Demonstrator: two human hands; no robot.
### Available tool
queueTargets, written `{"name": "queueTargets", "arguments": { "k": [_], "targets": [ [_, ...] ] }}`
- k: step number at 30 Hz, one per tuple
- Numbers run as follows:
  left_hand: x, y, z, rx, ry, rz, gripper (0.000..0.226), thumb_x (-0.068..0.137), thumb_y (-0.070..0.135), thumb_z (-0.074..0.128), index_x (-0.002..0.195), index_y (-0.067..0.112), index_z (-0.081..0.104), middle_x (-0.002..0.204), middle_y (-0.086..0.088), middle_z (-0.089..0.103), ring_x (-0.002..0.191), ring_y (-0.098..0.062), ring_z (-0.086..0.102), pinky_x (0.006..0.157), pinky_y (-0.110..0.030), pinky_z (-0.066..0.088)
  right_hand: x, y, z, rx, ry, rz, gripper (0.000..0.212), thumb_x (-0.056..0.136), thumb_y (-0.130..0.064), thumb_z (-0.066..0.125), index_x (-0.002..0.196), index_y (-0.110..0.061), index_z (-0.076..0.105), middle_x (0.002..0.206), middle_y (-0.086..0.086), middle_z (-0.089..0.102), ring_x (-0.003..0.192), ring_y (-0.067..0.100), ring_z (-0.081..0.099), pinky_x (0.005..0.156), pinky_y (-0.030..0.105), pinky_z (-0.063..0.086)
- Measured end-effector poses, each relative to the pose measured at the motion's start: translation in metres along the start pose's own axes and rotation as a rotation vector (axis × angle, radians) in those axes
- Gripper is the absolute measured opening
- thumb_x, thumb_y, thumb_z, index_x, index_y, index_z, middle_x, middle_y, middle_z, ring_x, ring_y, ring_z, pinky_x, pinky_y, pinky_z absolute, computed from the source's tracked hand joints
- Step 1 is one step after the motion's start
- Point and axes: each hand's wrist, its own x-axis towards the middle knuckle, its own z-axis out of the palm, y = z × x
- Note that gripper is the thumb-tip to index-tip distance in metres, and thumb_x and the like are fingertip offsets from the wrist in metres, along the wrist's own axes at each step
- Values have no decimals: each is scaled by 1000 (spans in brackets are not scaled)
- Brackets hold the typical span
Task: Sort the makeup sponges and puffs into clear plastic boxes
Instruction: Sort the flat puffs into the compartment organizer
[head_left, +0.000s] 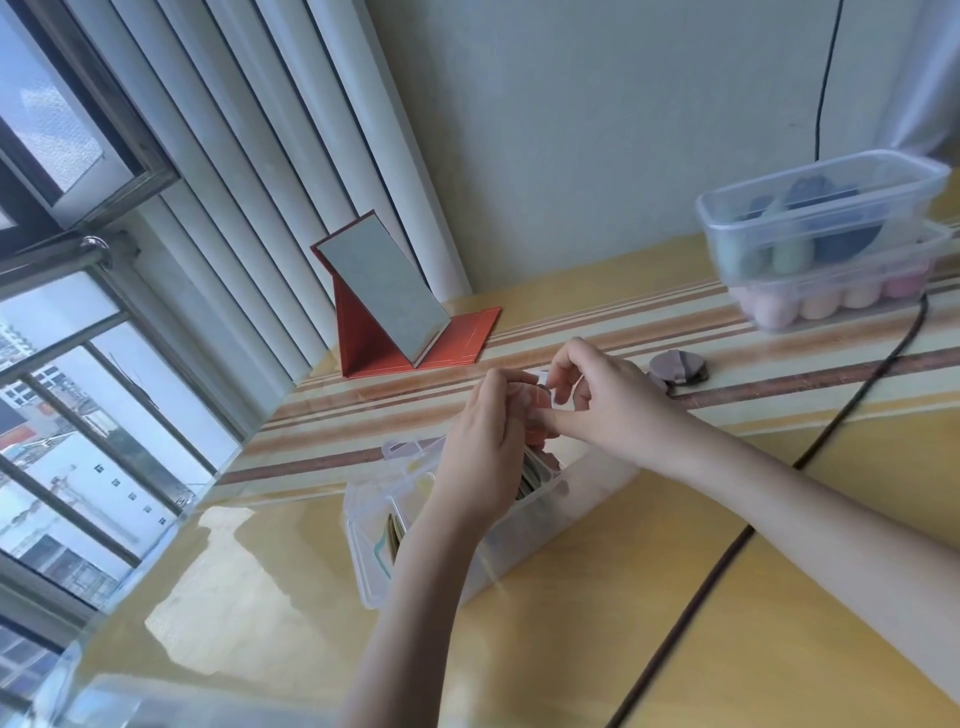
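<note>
Both hands meet at frame centre, left hand (483, 441) and right hand (597, 400) pinching pink puffs (530, 402) directly above the clear box (467, 566), its long axis running lower-left to upper-right.

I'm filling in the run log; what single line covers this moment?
stage: filling near clear box | left hand: holds puffs over it | right hand: pinches at them | loose puffs: on table | stacked boxes: filled

Showing are three clear plastic boxes, two stacked at two o'clock (826, 208) (841, 291) and one at centre (363, 545), plus two hands (485, 447) (608, 395), one folding mirror (384, 301), one black cable (727, 551), and loose puffs (678, 368), their number unclear.
</note>
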Motion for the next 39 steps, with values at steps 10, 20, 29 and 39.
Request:
{"name": "queueTargets", "arguments": {
  "k": [10, 20, 29, 39],
  "targets": [
    [0, -2, 0, -118, -8, -65, 27, 99, 35, 35, 102, 17, 55, 100, -7, 64, 77, -20, 65, 75, -50, 55, -2, 5, 11, 2, 60, -64, 21, 82, -35, 73, 91, -30, 54, 74, -9, 52, 60, -1, 47, 56, 24, 34],
    [1, 11, -11, -388, 103, -216, 35, 101, 10, 36, 87, 13, 68, 76, -6, 72, 70, -22, 68, 71, -40, 57, -1, 1, 3, 137, 15, -11, 27, 77, -38, 74, 75, -27, 50, 73, -16, 59, 73, 13, 60, 62, 21, 41],
    [-1, 11, -17, -423, 12, -260, 21, 97, 6, 48, 110, 3, 63, 88, -19, 72, 75, -23, 71, 78, -32, 58, 4, 9, -4, 289, -15, 52, 27, 83, -34, 67, 80, -18, 46, 71, 5, 53, 67, 14, 45, 68, 32, 37],
    [-1, 10, -7, -188, 202, -156, 25, 92, -5, 44, 103, 7, 62, 77, 11, 66, 68, -1, 64, 65, -14, 51, -2, 2, 3, 151, 151, -40, 29, 76, -17, 63, 69, -18, 35, 61, -5, 37, 56, 10, 31, 55, 25, 28]
  ]
}}
